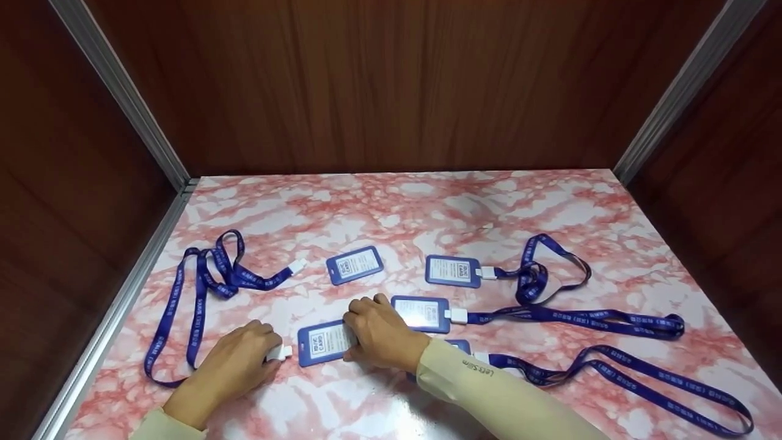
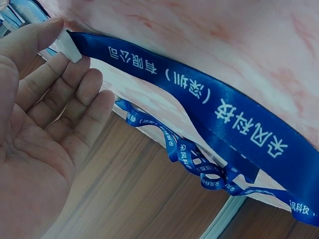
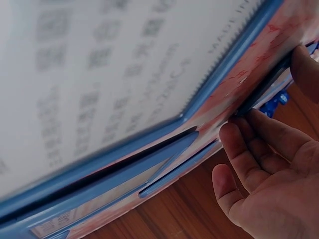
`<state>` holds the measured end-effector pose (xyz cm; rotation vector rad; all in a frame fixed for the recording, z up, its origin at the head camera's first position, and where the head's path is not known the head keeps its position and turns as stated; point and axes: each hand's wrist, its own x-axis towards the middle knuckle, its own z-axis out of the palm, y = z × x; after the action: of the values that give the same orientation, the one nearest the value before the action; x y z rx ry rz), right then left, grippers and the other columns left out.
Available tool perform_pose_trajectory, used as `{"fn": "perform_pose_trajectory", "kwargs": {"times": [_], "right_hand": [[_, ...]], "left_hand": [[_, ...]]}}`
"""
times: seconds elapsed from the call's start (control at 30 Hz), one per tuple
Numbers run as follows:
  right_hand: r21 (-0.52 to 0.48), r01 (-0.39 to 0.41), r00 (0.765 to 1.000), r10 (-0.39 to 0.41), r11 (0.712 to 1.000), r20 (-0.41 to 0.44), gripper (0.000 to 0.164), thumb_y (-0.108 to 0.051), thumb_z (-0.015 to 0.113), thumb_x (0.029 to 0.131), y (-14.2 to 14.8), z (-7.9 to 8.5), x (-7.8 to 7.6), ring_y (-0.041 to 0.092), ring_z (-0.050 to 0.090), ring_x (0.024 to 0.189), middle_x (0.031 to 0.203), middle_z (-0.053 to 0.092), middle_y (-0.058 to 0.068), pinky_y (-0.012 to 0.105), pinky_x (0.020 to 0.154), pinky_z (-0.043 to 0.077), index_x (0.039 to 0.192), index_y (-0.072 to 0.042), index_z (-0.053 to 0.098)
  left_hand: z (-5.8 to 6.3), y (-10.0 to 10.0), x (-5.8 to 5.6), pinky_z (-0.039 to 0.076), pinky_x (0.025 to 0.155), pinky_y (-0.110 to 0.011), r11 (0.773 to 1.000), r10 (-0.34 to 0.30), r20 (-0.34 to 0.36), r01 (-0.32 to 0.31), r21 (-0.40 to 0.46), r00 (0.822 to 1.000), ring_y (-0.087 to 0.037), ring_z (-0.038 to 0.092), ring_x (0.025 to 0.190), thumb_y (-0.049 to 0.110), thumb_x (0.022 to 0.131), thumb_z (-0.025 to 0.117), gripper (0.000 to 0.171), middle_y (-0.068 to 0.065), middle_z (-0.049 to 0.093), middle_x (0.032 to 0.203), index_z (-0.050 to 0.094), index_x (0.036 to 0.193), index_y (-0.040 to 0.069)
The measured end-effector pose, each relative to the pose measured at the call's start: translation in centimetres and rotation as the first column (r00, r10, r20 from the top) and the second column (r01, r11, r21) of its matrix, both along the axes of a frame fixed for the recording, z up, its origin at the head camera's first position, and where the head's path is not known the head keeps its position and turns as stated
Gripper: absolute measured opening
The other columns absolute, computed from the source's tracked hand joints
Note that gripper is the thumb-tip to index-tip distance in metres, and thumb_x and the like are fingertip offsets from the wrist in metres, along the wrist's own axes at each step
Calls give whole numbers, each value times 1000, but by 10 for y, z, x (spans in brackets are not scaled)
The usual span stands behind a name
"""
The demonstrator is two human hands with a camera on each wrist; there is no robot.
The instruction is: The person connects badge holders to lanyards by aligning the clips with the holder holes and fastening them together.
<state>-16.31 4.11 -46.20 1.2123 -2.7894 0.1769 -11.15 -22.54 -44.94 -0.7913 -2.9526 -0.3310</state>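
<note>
My left hand [image 1: 241, 354] pinches the white plastic clip [image 1: 281, 352] of a blue printed lanyard between thumb and fingers. In the left wrist view, the flat lanyard strap [image 2: 199, 94] runs away from this clip [image 2: 69, 47]. Just right of the clip, a small gap apart, lies a blue-framed badge holder [image 1: 321, 343] with a white card inside. My right hand [image 1: 382, 327] holds that badge holder by its right end, thumb on the near edge and fingers on the far edge. Its slotted end points at the clip. The fingers hide the holder's right end.
A loose badge holder [image 1: 354, 264] lies farther back, with a coiled lanyard [image 1: 226, 275] to its left. On the right are badge holders joined to lanyards: one at the back [image 1: 452, 271], one in the middle [image 1: 421, 314], and a nearer one [image 1: 459, 346] partly under my right forearm. Brown panels [image 1: 391, 85] surround the marbled table.
</note>
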Motion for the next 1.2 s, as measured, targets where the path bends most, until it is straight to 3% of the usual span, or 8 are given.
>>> {"fn": "perform_pose_trajectory", "kwargs": {"times": [0.47,1.2], "right_hand": [[-14,-5,999,5,1000,-35,48,-51,80,69,-2,-1,0,18,55,85,92,58,-2,35,77,38,93,-12,66],[9,-4,1000,4,1000,-23,46,-51,79,70,-2,0,1,17,54,85,92,58,-2,33,76,38,92,-13,67]], "left_hand": [[-6,3,-2,42,63,-34,999,-30,-78,30,-11,997,-12,44,70,18,71,81,20,6,52,71,61,71,15],[-3,8,-7,40,60,-31,1000,-24,21,25,-9,999,-11,42,71,17,75,80,18,5,53,73,62,73,16]]}}
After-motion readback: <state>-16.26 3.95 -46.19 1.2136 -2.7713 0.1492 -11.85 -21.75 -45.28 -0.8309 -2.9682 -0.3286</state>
